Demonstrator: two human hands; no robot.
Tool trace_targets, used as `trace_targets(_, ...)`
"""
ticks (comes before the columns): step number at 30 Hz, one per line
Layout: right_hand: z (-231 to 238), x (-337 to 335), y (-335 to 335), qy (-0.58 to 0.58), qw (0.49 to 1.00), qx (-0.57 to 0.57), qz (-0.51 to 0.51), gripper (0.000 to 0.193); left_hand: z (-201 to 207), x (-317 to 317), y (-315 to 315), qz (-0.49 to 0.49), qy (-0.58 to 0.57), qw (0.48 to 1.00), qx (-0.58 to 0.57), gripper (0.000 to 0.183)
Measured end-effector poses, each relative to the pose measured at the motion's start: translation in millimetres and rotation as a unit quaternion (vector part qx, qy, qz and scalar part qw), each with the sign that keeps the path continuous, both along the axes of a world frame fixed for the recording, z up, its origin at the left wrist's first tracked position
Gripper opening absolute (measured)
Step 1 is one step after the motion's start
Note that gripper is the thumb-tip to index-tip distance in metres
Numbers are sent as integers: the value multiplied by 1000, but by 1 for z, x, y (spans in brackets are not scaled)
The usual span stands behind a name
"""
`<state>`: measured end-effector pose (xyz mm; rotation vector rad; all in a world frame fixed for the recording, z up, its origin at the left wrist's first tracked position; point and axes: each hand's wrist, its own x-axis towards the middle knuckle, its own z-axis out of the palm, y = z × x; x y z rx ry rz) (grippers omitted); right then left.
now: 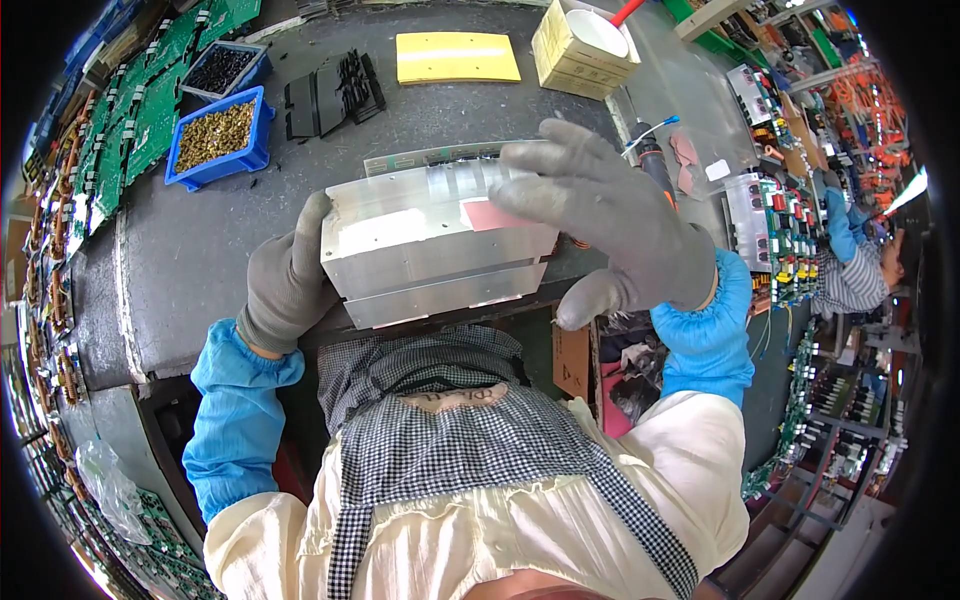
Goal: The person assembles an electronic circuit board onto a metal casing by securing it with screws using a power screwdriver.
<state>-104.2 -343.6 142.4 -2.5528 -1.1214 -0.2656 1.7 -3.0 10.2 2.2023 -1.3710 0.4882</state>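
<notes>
From my remote seat I see the silver metal housing [400,210] at the near edge of the tabletop [200,265], directly in front of the person. The gloved left hand [287,285] sits against its left end, thumb along the side; its other fingers are mostly hidden, so I can't tell whether they grip. The gloved right hand [610,215] is spread, fingers over the pink patch [490,214] on the upper face, thumb well apart; I can't make out whether it presses down. My worry is the edge: a push toward the body, with only the left side backed, could tip or slide the housing off. Smooth metal might also slip against the gloves.
</notes>
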Motion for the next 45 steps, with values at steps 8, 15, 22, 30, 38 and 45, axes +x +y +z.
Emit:
trace_targets(8, 33, -41, -59, -174, 905, 302, -244, 46, -3, 1, -4, 25, 50, 998, 25, 88)
trace_targets(15, -15, -83, -211, -66, 807, 146, -568, 30, -14, 2, 10, 26, 21, 999, 24, 83)
trace_targets(22, -93, -71, -259, 94, 808, 71, -578, 40, -11, 0, 4, 16, 38, 999, -4, 88)
trace_targets(30, -91, -44, -259, 223, 758, -60, -609, 57, -11, 1, 5, 10, 49, 999, 0, 91)
trace_targets(38, -93, -55, -277, 97, 768, 57, -631, 39, -12, 3, 2, 14, 40, 999, 10, 93)
trace_targets(45, -29, -53, -218, 118, 771, 368, -505, 46, -14, 2, 10, 18, 39, 999, 13, 89)
